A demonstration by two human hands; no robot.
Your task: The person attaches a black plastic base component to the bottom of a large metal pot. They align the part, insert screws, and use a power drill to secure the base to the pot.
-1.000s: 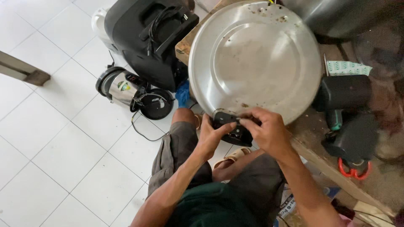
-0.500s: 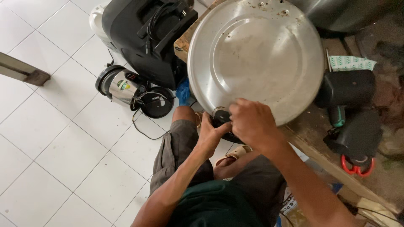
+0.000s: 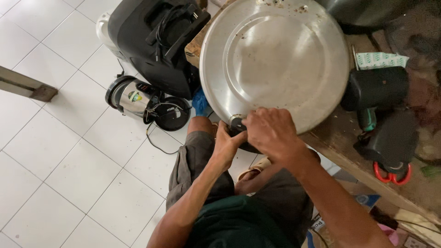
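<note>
floor (image 3: 55,151): white tiles, left half of view; a grey bar lies at the left edge.
bench (image 3: 340,142): worn wooden top, right side, running diagonally.
lid (image 3: 275,59): big round metal lid, dull silver, stepped centre – lies flat on the bench, near edge overhanging toward the person.
black case (image 3: 151,41): bulky dark bag-like unit on the floor, cable and strap piled on top, just left of the lid.
kettle (image 3: 133,98): steel electric kettle on its side on the tiles, black lid open beside it, cord trailing.
black housings (image 3: 381,110): two dark plastic parts on the bench right of the lid; red-handled tool just below them.
right hand (image 3: 271,133): curled over the lid's near rim, fingers closed down on the black handle – it covers most of it.
left hand (image 3: 227,142): below the rim, thumb and fingers pinched on the same handle from the left side.
handle (image 3: 238,124): small black knob-like piece at the lid's near edge, only a sliver visible between the hands.
</note>
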